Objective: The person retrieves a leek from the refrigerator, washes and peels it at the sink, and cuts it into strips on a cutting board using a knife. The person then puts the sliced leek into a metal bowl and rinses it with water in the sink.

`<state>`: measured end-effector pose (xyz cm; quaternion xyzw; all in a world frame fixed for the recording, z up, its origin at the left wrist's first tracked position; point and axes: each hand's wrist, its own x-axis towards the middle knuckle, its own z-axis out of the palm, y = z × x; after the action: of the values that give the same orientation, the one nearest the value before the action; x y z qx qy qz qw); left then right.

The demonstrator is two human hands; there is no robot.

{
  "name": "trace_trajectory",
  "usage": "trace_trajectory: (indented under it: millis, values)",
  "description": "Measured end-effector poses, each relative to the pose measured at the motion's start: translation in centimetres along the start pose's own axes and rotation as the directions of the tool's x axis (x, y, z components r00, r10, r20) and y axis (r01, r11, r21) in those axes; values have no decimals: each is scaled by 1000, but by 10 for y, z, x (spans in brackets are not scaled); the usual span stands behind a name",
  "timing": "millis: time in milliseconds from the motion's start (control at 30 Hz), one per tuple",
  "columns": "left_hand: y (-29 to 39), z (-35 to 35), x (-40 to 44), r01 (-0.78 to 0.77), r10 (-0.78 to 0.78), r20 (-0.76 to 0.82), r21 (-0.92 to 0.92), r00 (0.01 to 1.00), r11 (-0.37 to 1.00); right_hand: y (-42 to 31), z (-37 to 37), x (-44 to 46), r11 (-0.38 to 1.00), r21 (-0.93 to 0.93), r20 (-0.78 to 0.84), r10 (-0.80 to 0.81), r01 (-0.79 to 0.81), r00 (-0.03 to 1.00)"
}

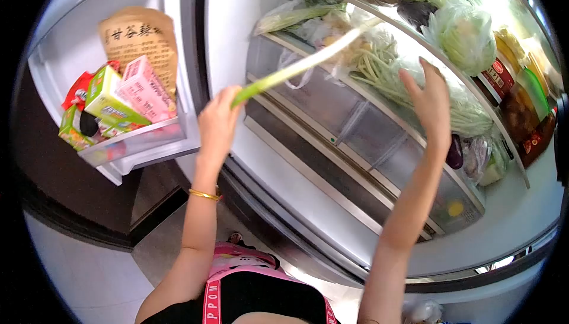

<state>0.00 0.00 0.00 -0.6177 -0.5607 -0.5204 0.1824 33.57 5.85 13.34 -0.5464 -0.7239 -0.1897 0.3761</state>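
A long stalk (305, 63), green at one end and pale toward the other, is gripped near its green end by my left hand (219, 119). It slants up to the right, across the front of the open fridge. My right hand (428, 96) is raised before the lower shelf with thumb and fingers apart, holding nothing. Behind it lie long green beans (379, 62) and bagged greens (468, 110). A leafy vegetable in a clear bag (284, 17) rests at the shelf's left end.
Clear drawers (332, 107) sit below the shelf. On the left, the open door's bin (139, 140) holds a brown paper bag (145, 45) and a pink box (148, 90). A bagged round vegetable (459, 39) and packaged food (504, 78) are on the upper shelf.
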Motion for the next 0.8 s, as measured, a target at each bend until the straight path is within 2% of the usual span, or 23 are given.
trace_trajectory:
  millis: [33, 67, 100, 133, 167, 200, 267, 300, 367, 400, 433, 500, 567, 600, 633, 667, 700, 733, 767, 800]
  values:
    - [-1, 3, -8, -24, 24, -10, -16, 1000, 1000, -14, 12, -12, 935, 355, -121, 61, -14, 991]
    - [-1, 4, -17, -43, 43, 17, -3, 999, 999, -31, 25, -28, 648, 756, -30, 176, -93, 984]
    - [18, 5, -64, 48, -48, 7, -73, 999, 996, -55, 16, -52, 439, 888, 46, 206, -134, 978]
    - [14, -4, -74, 1, 0, 14, -47, 1000, 999, -84, 32, -71, 255, 940, 143, 306, -226, 941]
    - [13, -8, -83, -39, 39, 8, -33, 999, 999, -97, 50, -85, 204, 952, 166, 278, -227, 946]
    - [3, -32, -92, -74, 71, 119, 18, 990, 997, -125, 68, -105, -15, 984, 176, 218, -177, 960]
    - [-1, -37, -121, -112, 117, 126, -47, 985, 993, -167, 55, -129, -369, 895, 327, 158, -251, 932]
    - [-8, -52, -138, -123, 136, 149, -94, 979, 988, -180, 57, -144, -424, 865, 367, 171, -268, 914]
    - [-12, -84, -162, 158, -19, 394, -323, 919, 933, -193, 61, -161, -511, 806, 421, 142, -298, 896]
    - [-19, -110, -174, 210, -13, 479, -361, 878, 909, -214, 47, -172, -496, 818, 429, 193, -290, 882]
    - [-31, -126, -191, 185, 14, 463, -382, 886, 906, -224, 41, -182, -489, 828, 419, 216, -274, 882]
    - [-85, -157, -241, 319, -60, 487, -469, 871, 823, -242, 28, -208, -451, 844, 413, 203, -290, 888]
    - [-144, -195, -284, 586, -349, 529, -385, 773, 713, -263, 8, -239, -376, 891, 366, 262, -255, 893]
    - [-125, -243, -256, 360, -284, 303, -233, 910, 903, -276, -1, -257, -330, 912, 343, 288, -244, 894]
    - [-243, -232, -322, 533, -503, 178, -260, 846, 805, -285, -11, -275, -273, 930, 324, 305, -244, 895]
    - [-287, -256, -330, 567, -572, 62, -257, 818, 783, -291, -23, -297, -212, 942, 322, 345, -261, 882]
    - [-317, -289, -311, 539, -553, -66, -151, 831, 828, -302, -37, -316, -196, 948, 311, 385, -253, 869]
    - [-359, -307, -287, 406, -424, -232, -126, 875, 905, -311, -48, -331, -49, 956, 281, 443, -290, 851]
    - [-412, -320, -271, 518, -569, -201, -258, 797, 816, -317, -61, -346, 104, 937, 243, 494, -334, 835]
    - [-439, -326, -238, 506, -595, -168, -378, 786, 775, -324, -75, -359, 207, 921, 180, 525, -331, 832]
